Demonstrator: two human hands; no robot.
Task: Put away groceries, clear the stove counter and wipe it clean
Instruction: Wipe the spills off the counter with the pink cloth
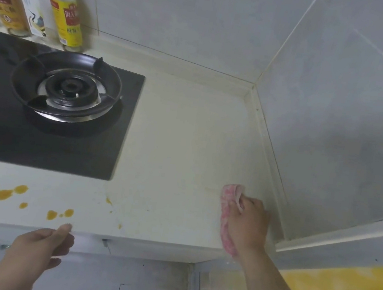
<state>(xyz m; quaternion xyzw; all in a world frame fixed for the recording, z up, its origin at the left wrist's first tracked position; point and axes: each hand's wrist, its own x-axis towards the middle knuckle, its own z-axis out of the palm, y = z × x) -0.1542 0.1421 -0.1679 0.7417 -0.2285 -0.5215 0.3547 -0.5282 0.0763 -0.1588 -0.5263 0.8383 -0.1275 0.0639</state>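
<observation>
The head view looks down on the pale counter (181, 143). The right hand (247, 225) presses a pink cloth (226, 198) onto it near the right wall, fingers curled over the fabric. The left hand (43, 244) hangs at the counter's front edge, loosely curled and holding nothing. Orange spill spots (5, 194) lie front left, well apart from the cloth. Behind them is the black stove (51, 150), with bottles (67, 7) at the wall.

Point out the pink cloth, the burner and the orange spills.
pink cloth (229, 193): head view, its uncovered upper end.
burner (70, 86): head view, centre cap.
orange spills (3, 194): head view, largest blot.
</observation>
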